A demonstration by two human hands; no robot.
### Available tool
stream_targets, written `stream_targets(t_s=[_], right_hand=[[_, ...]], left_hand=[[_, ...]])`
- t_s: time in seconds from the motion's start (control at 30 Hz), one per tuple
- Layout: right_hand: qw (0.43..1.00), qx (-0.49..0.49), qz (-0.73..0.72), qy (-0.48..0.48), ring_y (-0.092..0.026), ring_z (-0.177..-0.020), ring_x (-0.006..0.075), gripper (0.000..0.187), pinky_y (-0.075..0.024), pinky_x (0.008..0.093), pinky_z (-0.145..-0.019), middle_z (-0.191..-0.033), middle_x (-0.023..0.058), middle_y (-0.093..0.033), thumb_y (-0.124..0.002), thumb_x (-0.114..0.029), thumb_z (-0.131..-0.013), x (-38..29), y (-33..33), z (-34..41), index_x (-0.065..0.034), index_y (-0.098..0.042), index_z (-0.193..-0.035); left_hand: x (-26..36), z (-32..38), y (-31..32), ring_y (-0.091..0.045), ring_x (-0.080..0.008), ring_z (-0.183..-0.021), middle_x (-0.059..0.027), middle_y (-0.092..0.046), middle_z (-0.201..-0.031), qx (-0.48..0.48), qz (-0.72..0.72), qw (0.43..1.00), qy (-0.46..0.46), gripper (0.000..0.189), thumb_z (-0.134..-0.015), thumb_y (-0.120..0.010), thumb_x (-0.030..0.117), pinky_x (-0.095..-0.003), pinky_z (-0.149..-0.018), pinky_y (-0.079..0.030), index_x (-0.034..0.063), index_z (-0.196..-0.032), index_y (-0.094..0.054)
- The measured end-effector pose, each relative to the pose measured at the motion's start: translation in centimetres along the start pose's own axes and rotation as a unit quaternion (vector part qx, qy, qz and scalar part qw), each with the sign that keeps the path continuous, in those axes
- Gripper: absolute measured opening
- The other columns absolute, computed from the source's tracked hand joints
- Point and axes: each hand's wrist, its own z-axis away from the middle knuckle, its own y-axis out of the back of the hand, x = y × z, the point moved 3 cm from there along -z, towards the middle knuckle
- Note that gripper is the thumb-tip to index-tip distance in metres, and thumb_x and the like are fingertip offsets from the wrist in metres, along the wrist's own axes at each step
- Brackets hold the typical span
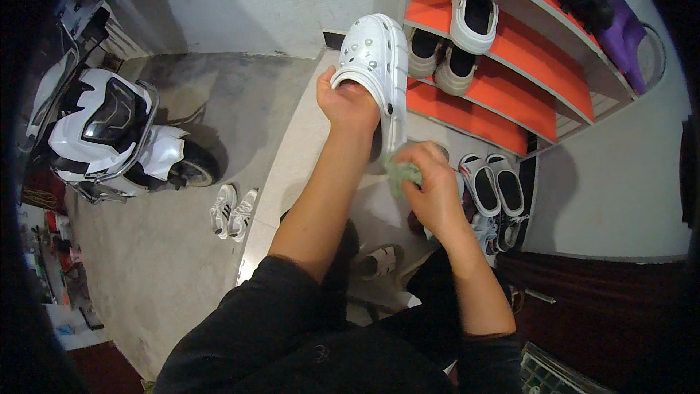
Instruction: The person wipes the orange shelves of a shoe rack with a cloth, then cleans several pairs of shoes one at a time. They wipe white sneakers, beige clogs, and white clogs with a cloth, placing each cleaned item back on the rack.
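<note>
A white clog shoe with small studs on its upper is held up in front of me, its toe pointing away. My left hand has its fingers inside the clog's opening, with the thumb outside along the left edge. At the heel end, my right hand grips a crumpled pale-green cloth. The cloth is blurred and close to the heel; whether it touches the shoe I cannot tell.
A shoe rack with orange shelves stands at the right, bearing white clogs and other footwear. Slides rest on the floor beside it. Striped sneakers and a white motor scooter are at the left, below the pale step.
</note>
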Motion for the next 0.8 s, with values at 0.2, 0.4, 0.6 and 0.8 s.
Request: stream_targets(t_s=[0.2, 0.4, 0.6, 0.8], right_hand=[[0.996, -0.082, -0.01, -0.019, -0.057, -0.093, 0.034, 0.035, -0.046, 0.0369, -0.081, -0.095, 0.0142, -0.058, -0.059, 0.007, -0.066, 0.8, 1.0, 1.4, -0.0041, -0.06, -0.099], [0.997, 0.07, 0.009, 0.032, -0.057, -0.092, 0.0353, 0.036, -0.0474, 0.0418, -0.076, -0.095, 0.0131, -0.056, -0.061, 0.007, -0.065, -1.3, 1.6, -0.5, -0.0059, -0.06, -0.099], [0.993, -0.001, 0.105, 0.058, -0.055, -0.09, 0.0318, 0.033, -0.0488, 0.0405, -0.074, -0.093, 0.0114, -0.054, -0.058, 0.007, -0.066, -2.2, -1.5, 0.1, -0.0057, -0.06, -0.097], [0.979, -0.142, 0.131, 0.061, -0.057, -0.091, 0.0326, 0.031, -0.0492, 0.0421, -0.076, -0.094, 0.0123, -0.055, -0.061, 0.002, -0.067, -0.3, -3.4, 1.7, -0.0061, -0.061, -0.096]], left_hand=[[-0.4, -0.7, 0.8, -0.049, -0.032, -0.117, -0.0178, -0.051, -0.128, -0.01, 0.022, 1.0, -0.009, 0.054, -0.083, -0.043, 0.031, -0.0442, -0.104, -0.035, -0.004, -0.124, -0.046], [0.3, -1.3, 0.9, -0.051, -0.0313, -0.114, -0.0172, -0.053, -0.125, -0.015, 0.039, 0.999, -0.009, 0.053, -0.082, -0.043, 0.03, -0.0438, -0.102, -0.037, -0.0029, -0.123, -0.047], [0.3, -0.7, 0.5, -0.053, -0.0311, -0.112, -0.0166, -0.055, -0.123, 0.03, -0.002, 0.998, -0.06, 0.052, -0.081, -0.042, 0.029, -0.0429, -0.099, -0.04, -0.0016, -0.122, -0.049], [0.9, -0.8, 0.2, -0.054, -0.0316, -0.111, -0.0165, -0.055, -0.122, 0.029, 0.005, 0.999, -0.043, 0.052, -0.081, -0.042, 0.029, -0.0443, -0.098, -0.041, -0.0012, -0.123, -0.049]])
